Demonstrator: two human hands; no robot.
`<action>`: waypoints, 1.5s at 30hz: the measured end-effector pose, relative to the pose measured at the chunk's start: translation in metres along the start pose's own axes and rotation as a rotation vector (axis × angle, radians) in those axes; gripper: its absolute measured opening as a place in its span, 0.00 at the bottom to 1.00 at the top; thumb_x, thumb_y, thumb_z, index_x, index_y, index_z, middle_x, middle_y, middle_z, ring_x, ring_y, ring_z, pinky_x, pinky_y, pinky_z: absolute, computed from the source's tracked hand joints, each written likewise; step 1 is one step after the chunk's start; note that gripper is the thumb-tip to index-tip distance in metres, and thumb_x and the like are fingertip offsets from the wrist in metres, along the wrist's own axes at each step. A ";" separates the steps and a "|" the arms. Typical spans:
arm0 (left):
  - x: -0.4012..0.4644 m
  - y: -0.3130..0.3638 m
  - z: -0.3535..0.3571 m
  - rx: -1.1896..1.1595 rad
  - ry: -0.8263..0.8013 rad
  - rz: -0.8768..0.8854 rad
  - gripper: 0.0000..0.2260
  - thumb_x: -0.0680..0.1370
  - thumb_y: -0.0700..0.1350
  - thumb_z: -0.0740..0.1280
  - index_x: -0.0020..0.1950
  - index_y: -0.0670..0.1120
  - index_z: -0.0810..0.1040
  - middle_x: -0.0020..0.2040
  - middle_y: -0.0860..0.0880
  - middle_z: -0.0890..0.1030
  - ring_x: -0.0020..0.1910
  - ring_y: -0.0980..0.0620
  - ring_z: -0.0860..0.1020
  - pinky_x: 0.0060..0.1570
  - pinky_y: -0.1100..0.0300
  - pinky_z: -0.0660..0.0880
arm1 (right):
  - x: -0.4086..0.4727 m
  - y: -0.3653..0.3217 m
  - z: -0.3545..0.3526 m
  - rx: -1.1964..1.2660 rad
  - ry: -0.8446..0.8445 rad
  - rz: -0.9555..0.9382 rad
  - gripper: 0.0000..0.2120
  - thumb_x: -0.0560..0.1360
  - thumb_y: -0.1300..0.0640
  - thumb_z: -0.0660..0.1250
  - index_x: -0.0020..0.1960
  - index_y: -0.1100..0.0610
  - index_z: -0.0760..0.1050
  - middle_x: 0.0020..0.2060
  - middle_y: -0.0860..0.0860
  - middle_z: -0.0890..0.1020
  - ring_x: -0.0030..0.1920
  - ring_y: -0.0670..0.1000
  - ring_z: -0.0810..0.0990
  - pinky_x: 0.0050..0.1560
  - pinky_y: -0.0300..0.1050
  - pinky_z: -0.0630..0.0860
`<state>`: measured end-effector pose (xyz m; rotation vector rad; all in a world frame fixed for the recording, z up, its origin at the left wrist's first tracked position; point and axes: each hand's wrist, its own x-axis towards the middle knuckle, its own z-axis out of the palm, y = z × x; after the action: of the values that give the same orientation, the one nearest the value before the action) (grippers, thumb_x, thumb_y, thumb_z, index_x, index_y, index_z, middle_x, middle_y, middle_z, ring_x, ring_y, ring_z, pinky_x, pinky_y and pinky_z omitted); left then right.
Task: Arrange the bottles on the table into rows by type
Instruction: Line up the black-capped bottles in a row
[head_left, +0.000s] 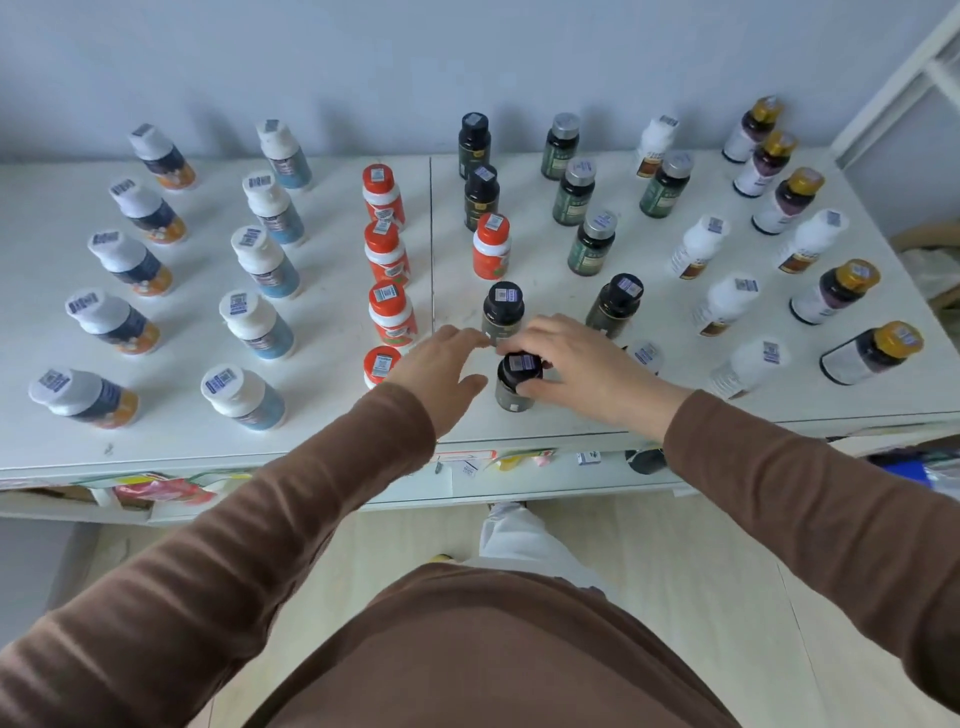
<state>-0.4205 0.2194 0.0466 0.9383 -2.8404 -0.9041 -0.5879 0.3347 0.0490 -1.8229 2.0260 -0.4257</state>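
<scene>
Near front edge of white counter (218, 447), right of the centre seam: dark glass bottle with black cap and barcode sticker (517, 382), upright. Right hand (576, 364) curls round its cap and shoulder from the right, fingers clamped on it. Left hand (441, 374) just left of it, fingers relaxed and spread, holding nothing; fingertips near the next black-capped bottle (503, 312) behind.

Black-capped column runs back from here: that one, then two more near the wall (480, 195), (474, 143). An orange bottle with orange cap (491, 252) sits in the middle of this column, out of type. One stray black-capped bottle (615, 304) stands off to the right, in line with the green-labelled, silver-capped bottles (592, 249).

Elsewhere: orange row (387, 252) along the seam, its front bottle partly hidden by the left hand; two white-capped rows at left, one orange-and-navy labelled (130, 262), one blue labelled (265, 262); white bottles (698, 247) and gold-capped bottles (834, 291) at right, loosely mixed.

Judgement: step in hand is seating the held bottle at the front of the black column. To do it well, set it squarely behind-to-front with the bottle behind, keep it upright, release straight up so the cap isn't nudged. Left hand looks free to steady neighbours. Misplaced orange and stray black bottle probably want swapping next.
</scene>
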 end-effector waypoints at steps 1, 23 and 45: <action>0.003 0.001 -0.005 0.057 0.027 0.014 0.19 0.78 0.47 0.63 0.69 0.50 0.68 0.66 0.48 0.72 0.64 0.46 0.72 0.64 0.53 0.68 | 0.000 0.001 0.002 -0.006 -0.021 -0.005 0.21 0.75 0.55 0.71 0.67 0.51 0.74 0.59 0.48 0.75 0.59 0.52 0.72 0.58 0.49 0.70; 0.084 0.012 -0.049 -0.476 -0.017 -0.236 0.14 0.83 0.49 0.52 0.54 0.44 0.74 0.47 0.40 0.79 0.44 0.42 0.79 0.48 0.50 0.77 | 0.087 0.021 -0.083 0.655 0.003 0.291 0.12 0.76 0.49 0.71 0.57 0.52 0.80 0.44 0.51 0.82 0.40 0.48 0.78 0.43 0.41 0.77; 0.094 -0.002 -0.046 -0.634 -0.226 -0.100 0.09 0.80 0.50 0.58 0.59 0.54 0.72 0.51 0.48 0.79 0.52 0.50 0.78 0.56 0.55 0.78 | 0.080 0.025 -0.085 0.122 0.106 0.077 0.15 0.73 0.44 0.72 0.55 0.50 0.76 0.43 0.44 0.77 0.42 0.44 0.74 0.41 0.43 0.65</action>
<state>-0.4879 0.1423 0.0692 0.9291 -2.3870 -1.8670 -0.6565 0.2556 0.1061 -1.6771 2.0836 -0.6211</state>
